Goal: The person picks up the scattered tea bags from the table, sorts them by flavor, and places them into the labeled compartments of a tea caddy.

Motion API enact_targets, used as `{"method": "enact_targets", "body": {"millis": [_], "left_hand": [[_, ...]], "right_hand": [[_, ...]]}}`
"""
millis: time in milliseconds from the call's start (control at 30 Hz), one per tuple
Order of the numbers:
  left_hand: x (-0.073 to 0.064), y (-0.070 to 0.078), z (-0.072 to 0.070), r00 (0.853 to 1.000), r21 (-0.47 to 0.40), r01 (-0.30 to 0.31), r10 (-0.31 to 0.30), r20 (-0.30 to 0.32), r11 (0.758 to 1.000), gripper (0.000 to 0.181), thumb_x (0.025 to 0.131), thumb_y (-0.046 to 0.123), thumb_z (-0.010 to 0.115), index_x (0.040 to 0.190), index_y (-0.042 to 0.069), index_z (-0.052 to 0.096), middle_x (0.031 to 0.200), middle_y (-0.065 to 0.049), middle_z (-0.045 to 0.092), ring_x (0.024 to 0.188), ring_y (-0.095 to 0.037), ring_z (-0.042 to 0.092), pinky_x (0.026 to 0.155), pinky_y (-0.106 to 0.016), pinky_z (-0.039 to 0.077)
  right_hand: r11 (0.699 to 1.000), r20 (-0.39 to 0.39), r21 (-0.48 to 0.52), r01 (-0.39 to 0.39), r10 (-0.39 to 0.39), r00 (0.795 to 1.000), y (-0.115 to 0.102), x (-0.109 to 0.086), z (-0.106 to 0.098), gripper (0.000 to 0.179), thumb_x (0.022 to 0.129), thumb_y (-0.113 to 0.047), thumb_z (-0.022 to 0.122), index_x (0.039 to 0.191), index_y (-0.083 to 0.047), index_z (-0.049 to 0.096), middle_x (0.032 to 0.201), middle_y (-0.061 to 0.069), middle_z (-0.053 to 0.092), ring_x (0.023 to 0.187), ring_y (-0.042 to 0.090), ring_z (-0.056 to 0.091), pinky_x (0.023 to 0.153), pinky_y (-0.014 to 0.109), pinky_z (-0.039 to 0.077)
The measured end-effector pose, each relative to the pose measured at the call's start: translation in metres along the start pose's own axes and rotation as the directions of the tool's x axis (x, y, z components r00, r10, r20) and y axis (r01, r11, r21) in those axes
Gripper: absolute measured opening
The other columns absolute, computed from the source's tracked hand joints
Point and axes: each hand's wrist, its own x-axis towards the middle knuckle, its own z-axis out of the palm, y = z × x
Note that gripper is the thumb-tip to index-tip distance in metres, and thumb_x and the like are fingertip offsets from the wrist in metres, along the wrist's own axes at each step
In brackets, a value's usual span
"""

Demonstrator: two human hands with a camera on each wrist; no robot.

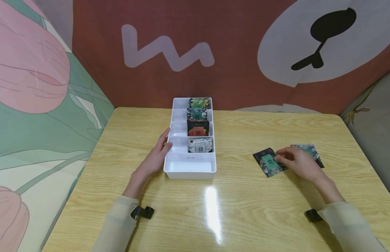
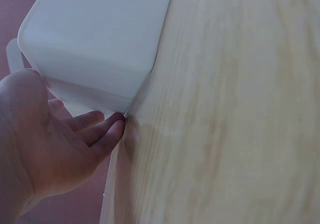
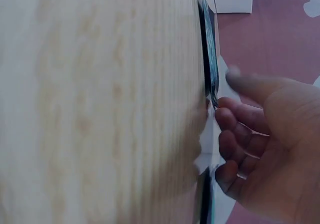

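A white compartment box stands on the table, with one upright sachet in each of several compartments; the nearest compartment holds none. My left hand rests on the box's left side, thumb near the rim. In the left wrist view, the loosely bent fingers touch the box's lower edge. To the right, a dark sachet with a green label lies by my right hand, whose fingertips touch its right edge. In the right wrist view, the thumb stands apart from the sachet. Another similar sachet lies partly hidden behind that hand.
The standing sachets are a green one, a dark one with a green label, a black-and-red one and a white one. A patterned cloth wall rises behind the wooden table.
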Motion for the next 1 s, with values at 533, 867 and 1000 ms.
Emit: {"method": "enact_targets", "body": {"millis": [533,867,1000], "left_hand": [[0.002,0.0,0.001,0.999,0.046,0.029,-0.028,-0.02,0.999,0.059,0.106,0.05,0.032,0.157,0.046,0.002,0.165,-0.011,0.021,0.148,-0.035,0.029,0.119,-0.058,0.025],[0.002,-0.001,0.001,1.0,0.048,0.019,-0.019,-0.02,0.999,0.061,0.106,0.05,0.031,0.159,0.039,0.002,0.164,-0.012,0.021,0.148,-0.035,0.029,0.119,-0.059,0.024],[0.001,-0.001,0.001,1.0,0.045,0.011,-0.011,-0.013,0.999,0.062,0.106,0.05,0.031,0.159,0.039,0.002,0.164,-0.013,0.022,0.147,-0.037,0.031,0.119,-0.058,0.024]], "right_hand": [[0.998,0.123,-0.004,-0.068,0.068,0.99,-0.013,0.004,0.003,0.075,0.088,-0.048,0.072,0.136,0.006,0.051,0.107,0.016,0.061,0.09,0.025,0.056,0.074,0.039,0.049],[0.996,0.098,0.043,-0.073,0.069,0.993,-0.01,0.003,0.002,0.047,0.099,-0.038,0.061,0.121,0.003,0.059,0.103,0.014,0.066,0.09,0.023,0.062,0.07,0.034,0.051],[0.998,0.046,0.045,-0.054,0.052,0.998,-0.009,0.0,0.001,0.035,0.1,-0.035,0.06,0.114,-0.002,0.064,0.099,0.011,0.069,0.088,0.021,0.065,0.067,0.03,0.051]]}}
